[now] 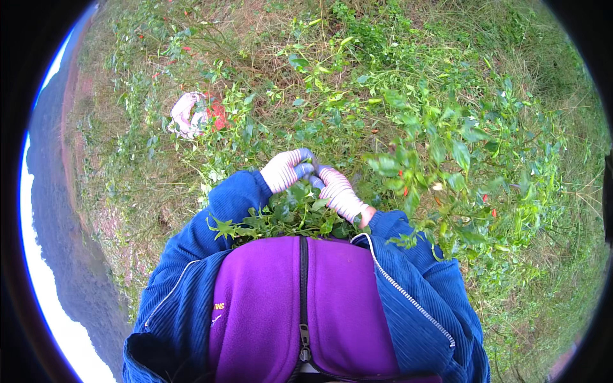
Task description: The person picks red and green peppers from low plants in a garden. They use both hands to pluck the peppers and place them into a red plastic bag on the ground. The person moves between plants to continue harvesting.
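Note:
My left hand [285, 171] and my right hand [340, 191] meet in front of my chest, both in white-and-pink striped gloves with grey-blue fingertips. The fingers of both are bent inward and closed together. Whatever lies between the fingertips is too small and too covered to make out. Just below the hands, a leafy green plant [290, 217] spreads against my jacket. Beyond my right wrist stands a chilli pepper plant [440, 159] with several red peppers among its leaves.
To the left, a white bag [188, 115] lies among the plants, with a red heap [218, 115] at its side. More pepper plants [370, 32] and dry grass [255, 54] cover the slope. At far left a dark hillside [57, 210] rises against the sky.

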`<state>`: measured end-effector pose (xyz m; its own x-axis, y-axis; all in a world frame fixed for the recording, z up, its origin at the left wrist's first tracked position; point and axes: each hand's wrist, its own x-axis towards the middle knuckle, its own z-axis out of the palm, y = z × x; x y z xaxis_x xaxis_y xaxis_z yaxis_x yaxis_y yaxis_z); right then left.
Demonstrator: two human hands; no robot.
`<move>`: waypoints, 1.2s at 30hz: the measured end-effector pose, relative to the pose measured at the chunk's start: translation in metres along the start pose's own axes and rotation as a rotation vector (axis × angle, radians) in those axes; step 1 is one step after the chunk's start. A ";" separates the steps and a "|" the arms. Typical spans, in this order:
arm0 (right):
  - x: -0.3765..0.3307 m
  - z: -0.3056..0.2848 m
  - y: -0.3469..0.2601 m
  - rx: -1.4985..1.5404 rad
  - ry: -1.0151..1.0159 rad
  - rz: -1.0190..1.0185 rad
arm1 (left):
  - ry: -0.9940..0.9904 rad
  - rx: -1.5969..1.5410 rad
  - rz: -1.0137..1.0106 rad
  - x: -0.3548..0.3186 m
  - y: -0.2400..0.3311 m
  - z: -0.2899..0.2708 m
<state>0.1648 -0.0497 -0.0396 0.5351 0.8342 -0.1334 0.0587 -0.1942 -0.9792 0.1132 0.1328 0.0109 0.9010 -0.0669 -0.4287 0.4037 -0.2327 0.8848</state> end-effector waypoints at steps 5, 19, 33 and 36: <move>-0.001 -0.003 0.004 0.230 -0.031 0.254 | 0.055 -0.582 -0.134 -0.014 0.002 0.009; -0.001 0.002 -0.021 0.430 -0.170 0.817 | -0.044 -0.089 -0.255 0.059 0.069 0.013; -0.091 -0.018 0.016 0.267 -0.266 0.482 | -0.177 0.595 0.027 0.134 -0.064 0.144; -0.097 -0.020 0.017 0.271 -0.216 0.483 | -0.368 0.517 -0.053 0.121 -0.045 0.129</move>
<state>0.1305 -0.1437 -0.0406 0.2624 0.7756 -0.5741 -0.3812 -0.4632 -0.8001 0.1835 0.0104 -0.1040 0.7312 -0.3497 -0.5857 0.2349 -0.6771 0.6974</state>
